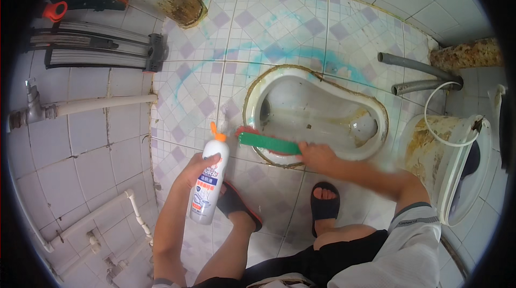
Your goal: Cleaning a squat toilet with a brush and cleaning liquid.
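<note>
My left hand (pixel 200 167) is wrapped around a white Mr Muscle cleaner bottle (pixel 207 195), held nearly upright with its orange flip cap raised. In my right hand (pixel 320 158) is the end of a green-backed scrubbing brush (pixel 268 143). Its reddish bristles (pixel 246 130) point down at the left front rim of a white ceramic squat toilet (pixel 314 104); whether they touch it is hard to tell. Brown stains mark the inside of the bowl. Streaks of blue-green liquid (pixel 296 51) lie on the tiled floor behind and left of the toilet.
At the right a stained white bucket (pixel 423 142) stands beside grey drain pipes (pixel 415 66). A thick rusty pipe (pixel 181 5) meets the floor at the back left. Flat mop heads (pixel 100 50) and a tap (pixel 34 102) are along the left wall. My slippered feet (pixel 325 207) are below.
</note>
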`<state>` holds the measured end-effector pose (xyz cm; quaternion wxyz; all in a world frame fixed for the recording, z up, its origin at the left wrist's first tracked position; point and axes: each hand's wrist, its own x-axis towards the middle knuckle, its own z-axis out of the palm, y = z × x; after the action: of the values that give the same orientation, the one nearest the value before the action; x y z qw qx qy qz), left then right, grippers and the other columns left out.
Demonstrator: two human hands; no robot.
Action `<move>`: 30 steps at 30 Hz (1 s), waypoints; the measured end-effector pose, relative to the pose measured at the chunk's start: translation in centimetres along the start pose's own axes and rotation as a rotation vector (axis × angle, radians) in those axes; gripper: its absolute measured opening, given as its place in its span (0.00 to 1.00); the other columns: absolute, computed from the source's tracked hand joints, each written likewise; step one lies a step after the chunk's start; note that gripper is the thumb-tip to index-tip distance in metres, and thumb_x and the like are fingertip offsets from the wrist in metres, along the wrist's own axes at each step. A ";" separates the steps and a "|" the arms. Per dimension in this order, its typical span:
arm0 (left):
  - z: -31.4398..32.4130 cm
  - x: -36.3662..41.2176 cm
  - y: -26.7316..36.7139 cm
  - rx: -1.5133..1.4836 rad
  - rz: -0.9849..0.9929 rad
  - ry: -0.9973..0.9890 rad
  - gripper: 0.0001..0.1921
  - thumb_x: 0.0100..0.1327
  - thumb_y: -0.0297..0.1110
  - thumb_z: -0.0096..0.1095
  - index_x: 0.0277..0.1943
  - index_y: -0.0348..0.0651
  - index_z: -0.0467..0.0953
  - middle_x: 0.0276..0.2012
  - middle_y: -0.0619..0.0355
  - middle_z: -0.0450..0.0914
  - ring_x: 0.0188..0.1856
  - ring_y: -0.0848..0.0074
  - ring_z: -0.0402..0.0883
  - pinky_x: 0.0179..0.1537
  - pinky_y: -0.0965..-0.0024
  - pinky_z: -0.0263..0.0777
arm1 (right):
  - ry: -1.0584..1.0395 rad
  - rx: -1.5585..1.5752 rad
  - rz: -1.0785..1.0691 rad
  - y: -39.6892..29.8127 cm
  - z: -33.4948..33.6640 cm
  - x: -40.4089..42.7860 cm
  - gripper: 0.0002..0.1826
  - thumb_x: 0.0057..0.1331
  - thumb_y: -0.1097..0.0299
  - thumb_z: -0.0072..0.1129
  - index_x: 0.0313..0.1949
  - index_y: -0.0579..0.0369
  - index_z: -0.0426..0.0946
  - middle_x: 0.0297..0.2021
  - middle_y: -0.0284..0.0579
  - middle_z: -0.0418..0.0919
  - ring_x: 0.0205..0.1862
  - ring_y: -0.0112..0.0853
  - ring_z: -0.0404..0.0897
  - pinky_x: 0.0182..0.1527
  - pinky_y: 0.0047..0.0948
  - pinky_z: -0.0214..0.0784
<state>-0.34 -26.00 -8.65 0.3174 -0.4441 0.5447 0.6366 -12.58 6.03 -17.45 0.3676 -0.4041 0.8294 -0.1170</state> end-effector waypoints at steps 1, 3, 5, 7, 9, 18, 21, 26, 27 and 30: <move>0.1 0.0 0.4 0.004 -0.004 -0.001 0.26 0.49 0.47 0.66 0.39 0.29 0.69 0.26 0.48 0.77 0.23 0.69 0.79 0.23 0.68 0.75 | 0.069 -0.035 0.021 0.5 -1.0 0.8 0.17 0.60 0.57 0.50 0.40 0.57 0.62 0.28 0.50 0.75 0.33 0.42 0.78 0.28 0.39 0.70; 0.3 0.4 1.3 -0.034 0.008 0.013 0.26 0.49 0.48 0.66 0.39 0.30 0.70 0.26 0.50 0.77 0.23 0.71 0.78 0.23 0.69 0.75 | 0.269 -0.091 0.112 3.2 -4.0 5.0 0.17 0.60 0.57 0.49 0.41 0.56 0.62 0.26 0.49 0.76 0.31 0.42 0.78 0.28 0.39 0.70; 0.9 0.9 1.8 0.013 0.010 0.003 0.27 0.49 0.49 0.66 0.39 0.30 0.70 0.26 0.51 0.76 0.23 0.73 0.77 0.23 0.71 0.74 | 0.395 -0.115 0.196 4.7 -4.9 5.9 0.17 0.61 0.56 0.48 0.41 0.56 0.62 0.25 0.48 0.76 0.29 0.42 0.78 0.28 0.39 0.70; 0.5 1.0 2.3 0.067 0.035 0.037 0.27 0.49 0.50 0.65 0.39 0.31 0.70 0.27 0.52 0.76 0.23 0.74 0.77 0.24 0.74 0.72 | 0.305 -0.029 0.186 4.6 -6.0 5.8 0.17 0.61 0.56 0.47 0.40 0.56 0.62 0.23 0.48 0.76 0.27 0.42 0.78 0.27 0.40 0.70; 0.5 1.0 3.0 0.077 0.053 0.065 0.27 0.49 0.50 0.65 0.38 0.31 0.70 0.26 0.53 0.76 0.24 0.75 0.77 0.25 0.75 0.72 | 0.215 -0.006 0.167 2.6 -1.4 4.5 0.16 0.62 0.56 0.46 0.39 0.56 0.62 0.24 0.49 0.76 0.27 0.42 0.78 0.25 0.40 0.69; 1.0 2.3 4.0 0.038 0.164 0.052 0.26 0.50 0.50 0.64 0.39 0.31 0.70 0.26 0.54 0.76 0.24 0.76 0.77 0.25 0.75 0.72 | 0.468 -0.053 0.268 6.7 -6.7 5.1 0.18 0.60 0.55 0.49 0.40 0.58 0.62 0.25 0.49 0.76 0.27 0.42 0.78 0.27 0.39 0.70; 1.5 1.9 4.5 0.022 0.174 0.089 0.26 0.51 0.50 0.63 0.39 0.31 0.70 0.26 0.54 0.76 0.24 0.77 0.77 0.25 0.75 0.72 | 0.361 0.057 0.345 3.2 -3.1 4.3 0.17 0.59 0.58 0.51 0.39 0.58 0.62 0.25 0.49 0.76 0.25 0.41 0.77 0.25 0.38 0.70; 2.0 2.6 4.9 0.049 0.185 0.067 0.26 0.51 0.49 0.64 0.40 0.30 0.70 0.27 0.53 0.76 0.25 0.76 0.77 0.26 0.75 0.73 | 0.350 -0.050 0.030 0.7 -1.7 4.1 0.18 0.58 0.58 0.52 0.40 0.58 0.62 0.23 0.49 0.75 0.24 0.40 0.77 0.23 0.37 0.70; 2.4 2.9 5.5 0.049 0.194 0.062 0.26 0.51 0.49 0.64 0.40 0.30 0.70 0.27 0.53 0.76 0.25 0.76 0.77 0.26 0.75 0.73 | 0.411 -0.095 0.060 2.4 -2.8 4.9 0.19 0.59 0.57 0.52 0.40 0.58 0.61 0.21 0.49 0.75 0.23 0.41 0.77 0.23 0.38 0.69; 2.9 2.3 5.8 0.002 0.207 0.036 0.28 0.50 0.49 0.64 0.41 0.29 0.69 0.28 0.51 0.77 0.25 0.75 0.78 0.26 0.73 0.74 | 0.585 -0.052 0.251 5.9 -7.5 5.1 0.18 0.59 0.57 0.51 0.40 0.58 0.62 0.23 0.50 0.75 0.24 0.44 0.77 0.25 0.40 0.69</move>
<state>-7.01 -24.56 -8.34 0.2405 -0.3966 0.5939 0.6574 -23.36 5.21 -17.68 0.1148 -0.2574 0.9459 -0.1606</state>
